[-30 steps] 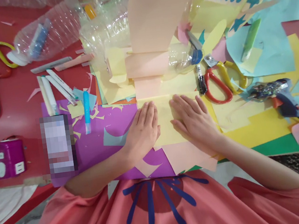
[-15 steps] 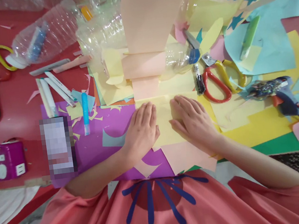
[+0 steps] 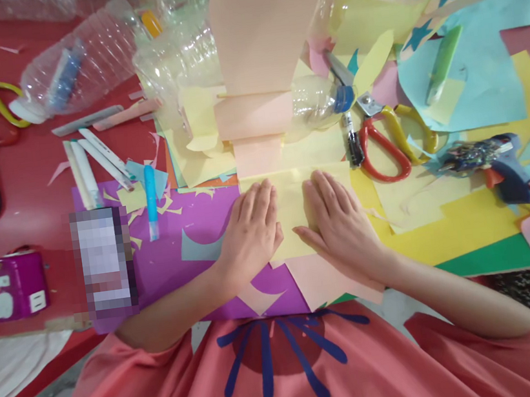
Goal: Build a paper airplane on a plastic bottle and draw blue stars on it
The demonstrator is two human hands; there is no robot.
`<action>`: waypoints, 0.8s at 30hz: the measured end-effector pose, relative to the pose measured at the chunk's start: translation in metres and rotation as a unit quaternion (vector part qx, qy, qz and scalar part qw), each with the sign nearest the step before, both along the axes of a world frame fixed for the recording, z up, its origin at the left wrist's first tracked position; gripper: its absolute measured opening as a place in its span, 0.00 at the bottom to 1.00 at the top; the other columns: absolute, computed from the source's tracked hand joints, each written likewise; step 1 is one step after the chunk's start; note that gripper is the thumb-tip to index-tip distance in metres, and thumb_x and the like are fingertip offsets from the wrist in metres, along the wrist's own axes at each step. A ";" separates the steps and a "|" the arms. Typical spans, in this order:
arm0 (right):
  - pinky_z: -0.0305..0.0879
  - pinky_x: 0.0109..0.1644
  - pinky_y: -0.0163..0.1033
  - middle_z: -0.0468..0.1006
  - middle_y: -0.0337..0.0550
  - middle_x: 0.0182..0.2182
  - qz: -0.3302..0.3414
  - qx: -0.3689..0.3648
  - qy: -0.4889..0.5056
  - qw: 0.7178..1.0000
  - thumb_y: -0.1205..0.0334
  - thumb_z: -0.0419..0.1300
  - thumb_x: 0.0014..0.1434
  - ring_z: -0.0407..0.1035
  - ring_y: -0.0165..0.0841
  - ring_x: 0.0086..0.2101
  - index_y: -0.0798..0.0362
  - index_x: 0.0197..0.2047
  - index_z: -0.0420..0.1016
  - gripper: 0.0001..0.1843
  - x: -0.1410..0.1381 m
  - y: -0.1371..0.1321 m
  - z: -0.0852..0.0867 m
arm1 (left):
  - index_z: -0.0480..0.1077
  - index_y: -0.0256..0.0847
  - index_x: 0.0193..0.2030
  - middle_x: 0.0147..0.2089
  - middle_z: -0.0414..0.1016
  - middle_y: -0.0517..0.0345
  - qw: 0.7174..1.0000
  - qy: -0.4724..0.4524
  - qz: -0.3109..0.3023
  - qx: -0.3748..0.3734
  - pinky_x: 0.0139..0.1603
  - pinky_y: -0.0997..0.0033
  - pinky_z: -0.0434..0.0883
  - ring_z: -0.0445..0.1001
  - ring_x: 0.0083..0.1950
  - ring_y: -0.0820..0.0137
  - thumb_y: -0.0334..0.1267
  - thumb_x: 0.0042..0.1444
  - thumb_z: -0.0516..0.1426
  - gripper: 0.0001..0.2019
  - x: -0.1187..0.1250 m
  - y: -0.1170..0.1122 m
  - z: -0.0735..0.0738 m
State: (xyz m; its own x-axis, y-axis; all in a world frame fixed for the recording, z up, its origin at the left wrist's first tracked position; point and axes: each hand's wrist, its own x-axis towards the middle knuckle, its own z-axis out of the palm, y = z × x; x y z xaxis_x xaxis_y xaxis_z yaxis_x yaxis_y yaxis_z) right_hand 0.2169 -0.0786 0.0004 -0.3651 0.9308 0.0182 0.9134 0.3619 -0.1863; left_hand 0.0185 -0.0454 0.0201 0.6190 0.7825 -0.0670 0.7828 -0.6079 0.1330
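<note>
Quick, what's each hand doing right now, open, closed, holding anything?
Left hand: open, laid flat at the left edge of the yellow paper, gripping nothing.
Right hand: open, flat on the same paper, thumb spread, gripping nothing.

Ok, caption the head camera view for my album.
Left hand and right hand resting on pale yellow paper, scissors nearby.

Narrow gap between left hand (image 3: 252,231), right hand (image 3: 344,224); scissors (image 3: 401,153), glue gun (image 3: 511,176) block right; bottle (image 3: 102,54) seemingly blocks far left.
</note>
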 end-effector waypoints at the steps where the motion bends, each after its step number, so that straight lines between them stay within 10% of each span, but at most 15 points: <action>1: 0.55 0.68 0.60 0.56 0.70 0.68 -0.003 0.000 0.002 1.000 0.41 0.43 0.68 0.53 0.54 0.67 0.68 0.72 0.46 0.43 0.000 0.000 0.000 | 0.57 0.21 0.68 0.69 0.62 0.33 1.000 0.002 -0.002 0.003 0.68 0.54 0.64 0.62 0.70 0.53 0.32 0.65 0.47 0.27 0.000 0.000 0.000; 24: 0.54 0.69 0.59 0.59 0.71 0.67 -0.005 0.015 0.009 1.000 0.42 0.47 0.67 0.55 0.55 0.66 0.69 0.71 0.48 0.43 -0.001 0.001 0.001 | 0.58 0.21 0.69 0.69 0.62 0.33 0.999 0.044 -0.020 0.024 0.67 0.52 0.66 0.64 0.69 0.53 0.31 0.66 0.44 0.26 0.003 -0.002 0.005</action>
